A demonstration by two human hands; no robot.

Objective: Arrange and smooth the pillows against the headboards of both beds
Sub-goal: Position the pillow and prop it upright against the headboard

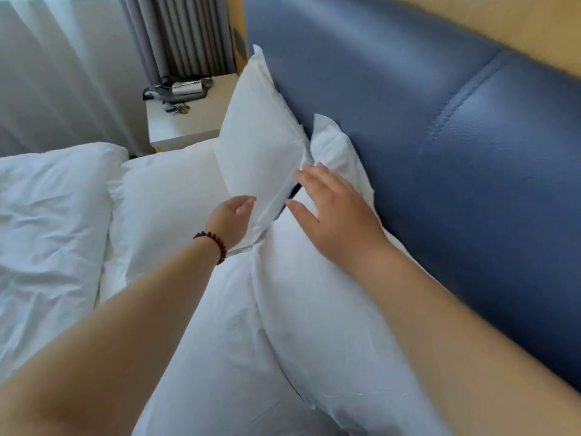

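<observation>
Two white pillows lean against the blue padded headboard [440,127]. The far pillow [254,133] stands upright on its edge. The near pillow [314,309] lies slanted along the headboard, its top corner poking up behind the far one. My left hand [231,220], with a bead bracelet on the wrist, cups the lower corner of the far pillow, fingers lightly curved. My right hand [333,212] rests on the upper part of the near pillow with fingers spread and straight.
A flat white pillow [163,209] lies on the bed under the far pillow. The crumpled white duvet [47,221] covers the bed at left. A white nightstand [188,118] with keys and a dark pouch stands beyond, in front of the curtains [78,58].
</observation>
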